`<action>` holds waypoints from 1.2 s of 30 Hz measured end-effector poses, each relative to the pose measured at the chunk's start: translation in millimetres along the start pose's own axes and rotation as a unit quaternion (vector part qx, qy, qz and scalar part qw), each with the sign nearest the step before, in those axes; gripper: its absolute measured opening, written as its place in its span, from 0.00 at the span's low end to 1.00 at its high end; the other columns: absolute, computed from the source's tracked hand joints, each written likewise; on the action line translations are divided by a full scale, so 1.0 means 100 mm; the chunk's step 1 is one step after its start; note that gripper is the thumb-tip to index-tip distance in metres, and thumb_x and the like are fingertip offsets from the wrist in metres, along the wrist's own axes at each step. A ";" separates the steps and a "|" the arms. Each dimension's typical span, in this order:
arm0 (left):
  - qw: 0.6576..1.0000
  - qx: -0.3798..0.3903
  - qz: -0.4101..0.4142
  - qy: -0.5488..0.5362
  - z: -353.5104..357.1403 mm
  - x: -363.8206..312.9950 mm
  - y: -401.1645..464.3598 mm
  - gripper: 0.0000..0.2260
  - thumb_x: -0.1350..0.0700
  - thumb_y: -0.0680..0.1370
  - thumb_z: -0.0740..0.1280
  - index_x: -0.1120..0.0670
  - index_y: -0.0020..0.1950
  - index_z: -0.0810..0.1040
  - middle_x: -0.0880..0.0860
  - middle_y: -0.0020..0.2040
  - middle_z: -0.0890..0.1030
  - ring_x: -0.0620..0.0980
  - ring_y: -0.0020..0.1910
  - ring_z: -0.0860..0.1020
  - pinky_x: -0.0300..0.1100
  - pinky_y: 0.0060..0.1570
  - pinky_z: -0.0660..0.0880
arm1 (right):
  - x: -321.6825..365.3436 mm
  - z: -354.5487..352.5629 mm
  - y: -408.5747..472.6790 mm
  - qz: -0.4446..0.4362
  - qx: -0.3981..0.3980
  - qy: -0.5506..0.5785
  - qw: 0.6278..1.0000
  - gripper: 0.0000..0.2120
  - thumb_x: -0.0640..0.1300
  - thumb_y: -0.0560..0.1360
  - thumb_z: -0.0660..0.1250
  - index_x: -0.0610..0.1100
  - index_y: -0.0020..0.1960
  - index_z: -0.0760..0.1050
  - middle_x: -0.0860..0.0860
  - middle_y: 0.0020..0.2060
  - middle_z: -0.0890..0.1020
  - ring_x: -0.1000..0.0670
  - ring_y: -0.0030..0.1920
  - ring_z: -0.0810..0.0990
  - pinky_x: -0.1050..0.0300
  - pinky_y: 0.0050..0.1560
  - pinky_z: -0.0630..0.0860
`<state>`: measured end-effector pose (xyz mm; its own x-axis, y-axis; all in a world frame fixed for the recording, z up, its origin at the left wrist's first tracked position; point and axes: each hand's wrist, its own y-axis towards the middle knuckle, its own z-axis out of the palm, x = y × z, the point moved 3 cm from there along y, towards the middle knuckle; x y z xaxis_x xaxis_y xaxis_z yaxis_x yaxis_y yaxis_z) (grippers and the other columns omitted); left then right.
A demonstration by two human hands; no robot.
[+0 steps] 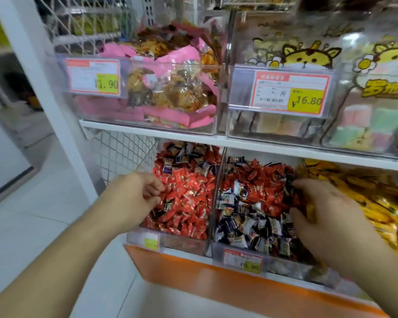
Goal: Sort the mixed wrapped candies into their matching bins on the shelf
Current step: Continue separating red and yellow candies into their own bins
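Observation:
Two clear bins stand side by side on the lower shelf. The left bin [133, 237] holds mostly red wrapped candies [189, 198] with a few dark ones at the back. The middle bin [239, 251] holds dark and white wrapped candies [246, 228] at the front and red ones [262, 180] behind. My left hand [136, 198] reaches into the left bin, fingers curled, pinching at red candies. My right hand [326, 216] lies over the right side of the middle bin, fingers curled around a yellow wrapped candy [311, 211].
A bin of yellow wrapped candies [365, 198] is at the right. The upper shelf carries a bin of pink snack packs [170, 88] and a bin of cartoon-printed bags [308, 58]. A white upright post [44, 76] and wire mesh stand left. An orange shelf front [216, 285] runs below.

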<state>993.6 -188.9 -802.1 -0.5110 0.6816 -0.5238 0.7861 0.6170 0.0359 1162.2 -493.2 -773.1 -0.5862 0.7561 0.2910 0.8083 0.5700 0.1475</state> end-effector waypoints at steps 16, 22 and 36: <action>0.987 0.130 -0.036 0.086 0.34 0.12 0.11 0.10 0.58 0.70 0.81 0.45 0.48 0.87 0.42 0.44 0.84 0.37 0.43 0.81 0.33 0.47 0.79 | 0.03 0.26 0.01 -0.055 0.055 -0.008 0.997 0.22 0.43 0.76 0.73 0.49 0.69 0.76 0.53 0.63 0.79 0.50 0.60 0.79 0.64 0.56 0.70; 0.997 0.051 -0.052 -0.006 0.25 0.09 0.11 0.08 0.58 0.73 0.80 0.45 0.44 0.86 0.42 0.43 0.84 0.38 0.40 0.82 0.32 0.42 0.78 | 0.00 0.26 0.01 -0.059 0.052 -0.004 0.997 0.21 0.43 0.75 0.73 0.48 0.68 0.77 0.54 0.63 0.80 0.50 0.62 0.79 0.64 0.59 0.68; 0.998 0.030 0.029 -0.049 0.22 -0.07 0.04 0.11 0.53 0.81 0.71 0.40 0.61 0.83 0.37 0.53 0.83 0.34 0.53 0.79 0.28 0.51 0.72 | 0.03 0.33 -0.01 -0.060 0.055 0.000 0.997 0.20 0.39 0.73 0.75 0.45 0.64 0.80 0.50 0.59 0.82 0.46 0.57 0.82 0.60 0.54 0.71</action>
<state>1008.2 -200.0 -816.9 -0.4294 0.6721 -0.6033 0.8343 0.5509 0.0198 1158.0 -481.3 -803.4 -0.6782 0.6801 0.2783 0.7214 0.6883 0.0759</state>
